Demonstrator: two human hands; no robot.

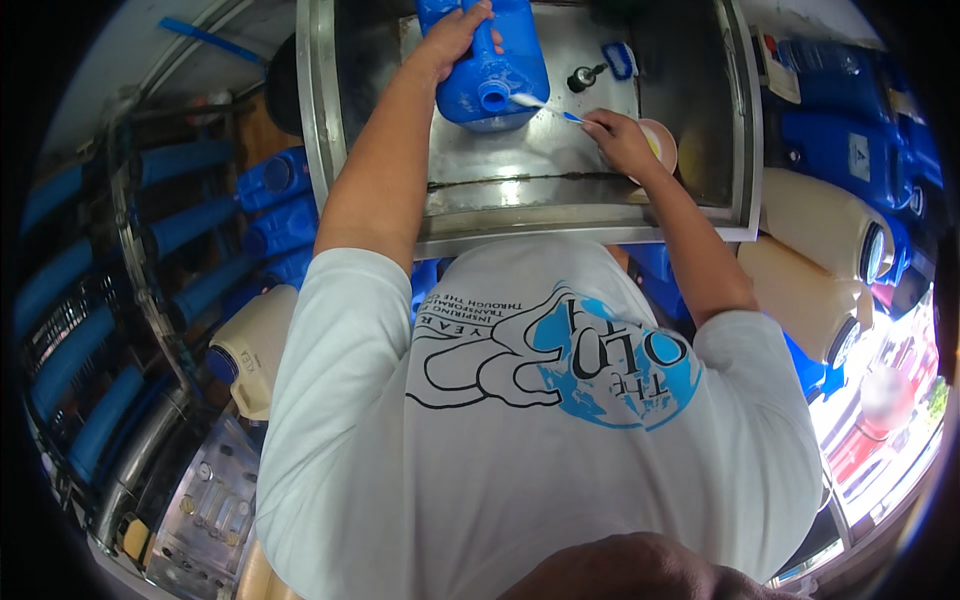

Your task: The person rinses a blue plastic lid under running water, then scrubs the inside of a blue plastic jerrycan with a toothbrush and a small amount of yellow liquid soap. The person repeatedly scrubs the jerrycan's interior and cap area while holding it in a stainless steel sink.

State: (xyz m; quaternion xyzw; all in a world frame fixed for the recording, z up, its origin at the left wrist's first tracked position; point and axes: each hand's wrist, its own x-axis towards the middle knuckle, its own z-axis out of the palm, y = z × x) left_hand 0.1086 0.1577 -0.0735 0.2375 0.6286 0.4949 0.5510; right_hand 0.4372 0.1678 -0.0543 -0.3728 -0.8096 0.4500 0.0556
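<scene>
A blue plastic jug (520,60) lies tilted in the metal sink, its uncapped round mouth facing me. My left hand (456,42) is closed around the jug's handle at the top left. Between the fingers of my right hand (622,142) is a slim toothbrush-like brush (545,106) with a white and blue handle. The brush's white end touches or lies very close to the rim of the jug's mouth; its bristles are too small to make out. Partly hidden behind my right hand stands a pinkish bowl (664,150) with something yellowish in it.
The steel sink (500,222) has a raised front edge against my body. A dark fitting (580,80) and a blue scrub brush (619,61) sit at its back right. Blue jugs (275,175) and cream jugs (815,220) crowd both sides. Racks with blue tubes (185,160) stand left.
</scene>
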